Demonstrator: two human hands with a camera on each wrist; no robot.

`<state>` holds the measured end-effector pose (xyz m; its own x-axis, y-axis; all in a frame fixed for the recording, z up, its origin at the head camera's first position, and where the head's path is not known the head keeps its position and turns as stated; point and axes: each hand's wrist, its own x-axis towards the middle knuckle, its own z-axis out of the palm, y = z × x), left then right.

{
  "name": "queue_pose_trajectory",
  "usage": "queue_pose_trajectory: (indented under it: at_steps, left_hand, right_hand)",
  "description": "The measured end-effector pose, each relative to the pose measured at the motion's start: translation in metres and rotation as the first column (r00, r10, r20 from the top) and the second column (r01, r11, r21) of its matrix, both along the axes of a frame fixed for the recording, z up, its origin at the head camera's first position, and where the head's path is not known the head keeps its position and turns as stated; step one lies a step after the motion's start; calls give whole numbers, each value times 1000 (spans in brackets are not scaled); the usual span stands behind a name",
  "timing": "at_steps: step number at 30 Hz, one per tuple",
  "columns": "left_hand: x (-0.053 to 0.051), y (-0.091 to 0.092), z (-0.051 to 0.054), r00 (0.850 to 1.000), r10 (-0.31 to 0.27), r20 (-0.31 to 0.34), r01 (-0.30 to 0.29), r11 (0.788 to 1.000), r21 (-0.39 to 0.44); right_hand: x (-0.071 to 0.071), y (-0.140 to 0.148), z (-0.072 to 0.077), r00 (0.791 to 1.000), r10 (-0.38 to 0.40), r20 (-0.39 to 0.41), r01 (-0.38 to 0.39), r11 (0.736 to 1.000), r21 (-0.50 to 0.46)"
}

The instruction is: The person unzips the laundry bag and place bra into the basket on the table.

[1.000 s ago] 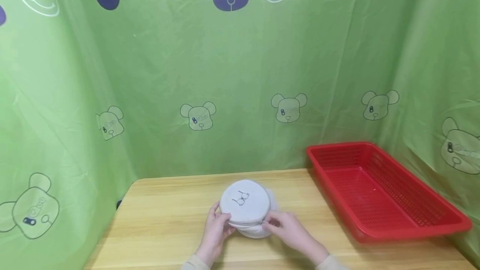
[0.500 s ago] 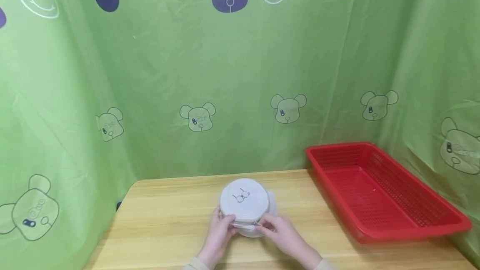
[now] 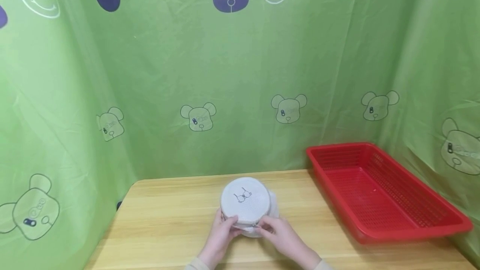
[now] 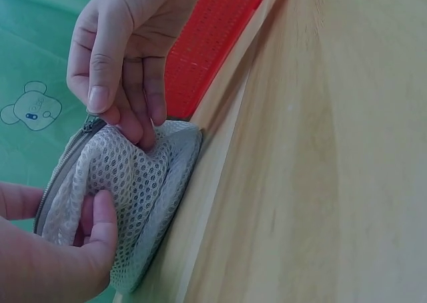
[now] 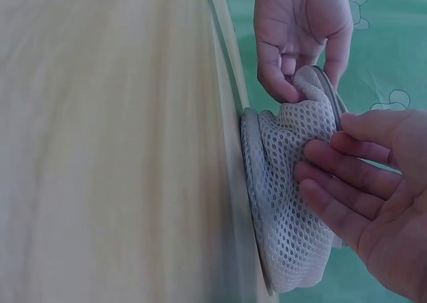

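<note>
A round white mesh laundry bag [image 3: 245, 209] with a small line drawing on its flat top sits on the table in the head view. My left hand [image 3: 217, 236] grips its near left rim, thumb on top and fingers underneath. At the near right of the rim, my right hand [image 3: 283, 237] pinches the zipper pull [image 4: 89, 121] between thumb and forefinger. The other right fingers lie against the soft mesh side in the right wrist view. Along the rim runs a grey zipper [image 4: 59, 164]. Beneath the top, the mesh side is crumpled; the inside is hidden.
A red plastic basket [image 3: 350, 216] with perforated walls stands at the right of the wooden table [image 3: 168, 207]. Green printed curtain [image 3: 240, 61] surrounds the table at the back and both sides.
My right hand has moved a little left along the rim with the zipper pull, closer to my left hand. My left thumb has shifted slightly right. The bag stays nearly in place.
</note>
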<state>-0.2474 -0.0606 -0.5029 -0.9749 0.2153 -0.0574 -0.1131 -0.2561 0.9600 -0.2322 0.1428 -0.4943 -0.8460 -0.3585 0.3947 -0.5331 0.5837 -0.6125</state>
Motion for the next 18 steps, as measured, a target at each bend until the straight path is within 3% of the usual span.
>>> queue_pose_trajectory:
  at_steps: [18]
  left_hand:
    - [-1,-2,-3,1000,19,18,-19,1000,-20]
  right_hand:
    - [-4,6,-2,1000,4,-16,-4,1000,26]
